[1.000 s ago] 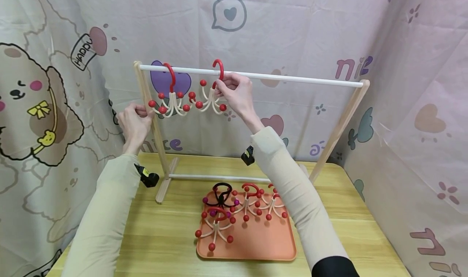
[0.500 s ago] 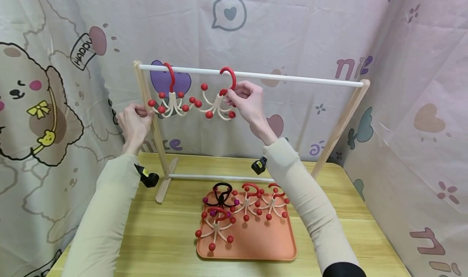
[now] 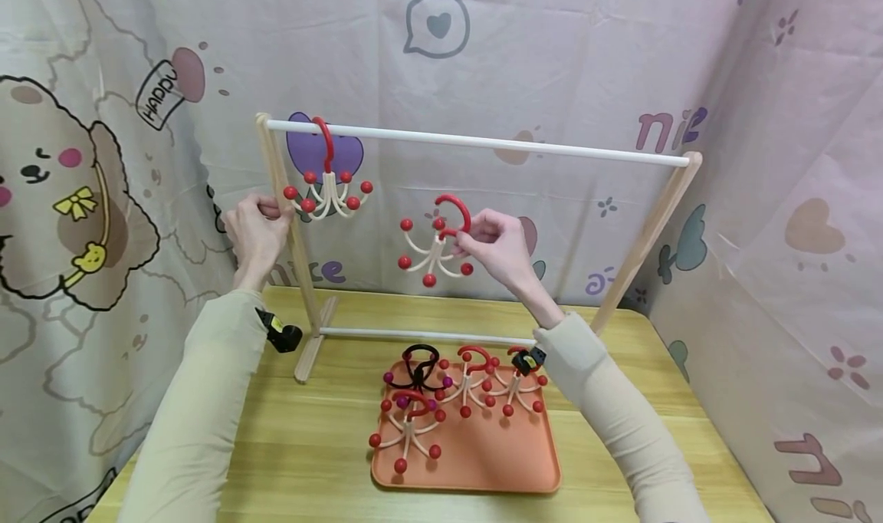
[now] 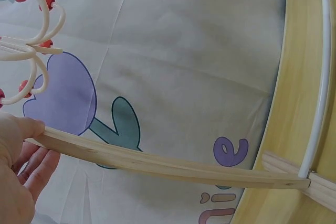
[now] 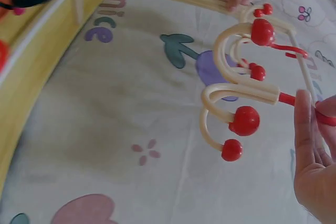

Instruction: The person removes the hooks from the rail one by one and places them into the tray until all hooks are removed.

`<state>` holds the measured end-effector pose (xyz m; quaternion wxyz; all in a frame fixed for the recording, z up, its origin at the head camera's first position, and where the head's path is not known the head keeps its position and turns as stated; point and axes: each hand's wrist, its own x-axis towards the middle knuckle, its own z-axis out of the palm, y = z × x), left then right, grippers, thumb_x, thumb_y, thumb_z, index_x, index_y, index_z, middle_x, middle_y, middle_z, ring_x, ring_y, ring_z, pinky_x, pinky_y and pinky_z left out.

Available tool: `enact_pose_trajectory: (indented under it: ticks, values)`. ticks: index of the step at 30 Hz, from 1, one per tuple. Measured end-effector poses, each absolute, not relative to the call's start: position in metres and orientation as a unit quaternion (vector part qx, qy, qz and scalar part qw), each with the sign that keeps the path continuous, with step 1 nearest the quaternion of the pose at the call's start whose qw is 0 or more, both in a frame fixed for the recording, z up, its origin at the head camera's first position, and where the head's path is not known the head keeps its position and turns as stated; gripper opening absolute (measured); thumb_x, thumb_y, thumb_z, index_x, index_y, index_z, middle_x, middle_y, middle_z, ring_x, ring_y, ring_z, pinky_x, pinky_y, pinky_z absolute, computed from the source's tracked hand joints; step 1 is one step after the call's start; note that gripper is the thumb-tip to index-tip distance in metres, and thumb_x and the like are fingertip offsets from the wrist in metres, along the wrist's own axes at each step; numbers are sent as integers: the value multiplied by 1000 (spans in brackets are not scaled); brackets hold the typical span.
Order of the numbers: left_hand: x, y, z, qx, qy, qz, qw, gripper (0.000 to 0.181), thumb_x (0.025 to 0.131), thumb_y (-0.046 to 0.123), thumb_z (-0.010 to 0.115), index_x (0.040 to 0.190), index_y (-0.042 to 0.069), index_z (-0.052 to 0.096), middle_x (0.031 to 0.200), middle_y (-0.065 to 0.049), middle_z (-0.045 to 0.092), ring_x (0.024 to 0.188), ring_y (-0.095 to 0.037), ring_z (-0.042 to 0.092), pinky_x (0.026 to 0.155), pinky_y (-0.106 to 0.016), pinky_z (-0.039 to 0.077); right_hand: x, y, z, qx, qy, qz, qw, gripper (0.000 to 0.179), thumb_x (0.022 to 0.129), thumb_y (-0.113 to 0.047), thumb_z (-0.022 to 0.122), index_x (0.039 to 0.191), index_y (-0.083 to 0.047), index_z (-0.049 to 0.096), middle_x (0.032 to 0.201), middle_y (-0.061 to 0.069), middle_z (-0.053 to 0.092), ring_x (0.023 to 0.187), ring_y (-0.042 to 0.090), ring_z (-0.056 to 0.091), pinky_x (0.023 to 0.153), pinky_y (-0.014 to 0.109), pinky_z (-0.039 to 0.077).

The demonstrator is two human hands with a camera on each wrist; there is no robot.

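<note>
My right hand (image 3: 503, 245) pinches the red hook of a cream multi-armed hanger (image 3: 434, 256) with red ball tips. In the head view it is below the white top rail (image 3: 483, 141) and apart from it. The right wrist view shows the hanger's curved arms (image 5: 226, 90) and the thumb and fingers at the hook's base. With thumb and fingers, my left hand (image 3: 257, 235) grips the rack's left wooden post (image 4: 157, 162). Close to that hand, a matching hanger (image 3: 329, 189) hangs from the rail by its red hook.
On the wooden table (image 3: 303, 431) lies an orange tray (image 3: 497, 454). It bears a black hanger (image 3: 418, 373) with purple balls and several red-hooked hangers (image 3: 407, 431). The rack's right post (image 3: 645, 247) slants down at the right. Printed cloth (image 3: 552, 47) surrounds the table.
The right hand has lifted the second hanger off the rail and brought it down and to the right. The left hand keeps its grip on the post.
</note>
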<state>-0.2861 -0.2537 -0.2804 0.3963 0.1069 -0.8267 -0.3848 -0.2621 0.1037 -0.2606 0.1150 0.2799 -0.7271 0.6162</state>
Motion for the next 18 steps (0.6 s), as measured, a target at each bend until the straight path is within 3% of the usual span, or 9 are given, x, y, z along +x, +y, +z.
enact_pose_trajectory:
  ticks: [4,8,18]
  values:
    - [-286,-254,-280,109,-827,-388,392,22,89,18,66,99,-2,70,96,-23,72,90,-31,59,83,-36,38,-253,120,-278,286,-728,618,80,12,89,5,67,95,14,64,88,28,74,66,11,73,67,36,62]
    - [-287,-254,-281,110,-829,-388,388,22,89,18,66,100,-1,70,97,-23,72,90,-29,59,84,-35,38,-246,137,-297,290,-731,616,41,12,89,4,68,93,14,63,84,21,76,68,17,75,66,37,62]
    - [-288,-255,-281,114,-830,-385,387,24,90,22,69,99,-1,71,92,-18,72,89,-27,59,82,-32,38,-225,167,-331,317,-750,579,-36,9,89,1,70,92,9,67,85,29,73,72,19,76,69,41,62]
